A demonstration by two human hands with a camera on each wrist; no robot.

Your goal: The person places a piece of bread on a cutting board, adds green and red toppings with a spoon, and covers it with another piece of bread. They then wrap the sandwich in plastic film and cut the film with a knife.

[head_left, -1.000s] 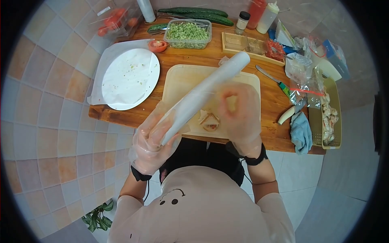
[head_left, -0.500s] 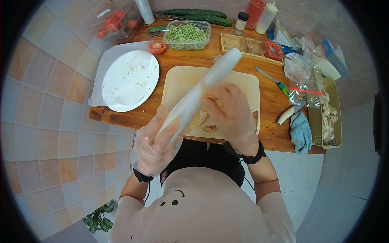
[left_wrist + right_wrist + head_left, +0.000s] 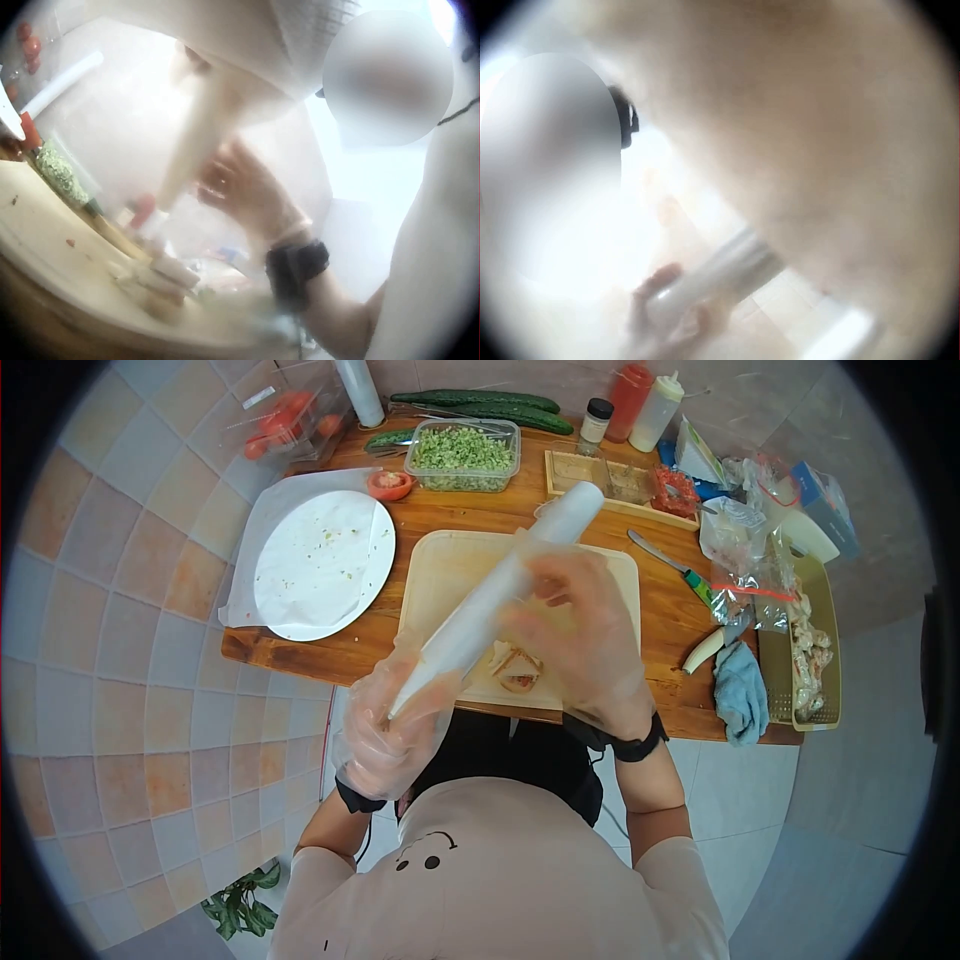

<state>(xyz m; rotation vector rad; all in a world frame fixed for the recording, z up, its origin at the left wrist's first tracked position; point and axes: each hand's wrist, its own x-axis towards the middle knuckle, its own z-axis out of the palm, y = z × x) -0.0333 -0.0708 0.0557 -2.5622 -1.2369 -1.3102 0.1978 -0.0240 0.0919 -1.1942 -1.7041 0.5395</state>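
In the head view my left hand (image 3: 395,720), in a clear plastic glove, grips the lower end of a long white roll of plastic wrap (image 3: 475,615). The roll slants up to the right above a cream cutting board (image 3: 430,560). My gloved right hand (image 3: 585,630) is beside the roll's middle, its loosely bent fingers right at the roll's surface and blurred. A cut sandwich piece (image 3: 517,670) lies on the board's near part, between the hands. The left wrist view shows the right hand (image 3: 244,187) close to the roll (image 3: 191,150); the right wrist view is mostly washed out.
Left of the board is a white plate (image 3: 325,565) with crumbs. Behind stand a tub of chopped greens (image 3: 462,455), cucumbers (image 3: 500,405) and a divided wooden tray (image 3: 620,485). A green-handled knife (image 3: 670,560), blue cloth (image 3: 740,695) and olive basket (image 3: 825,710) lie right.
The right hand has shifted from over the board to the roll's side and then a little up along it. The roll has tilted slightly; the left hand keeps its hold.
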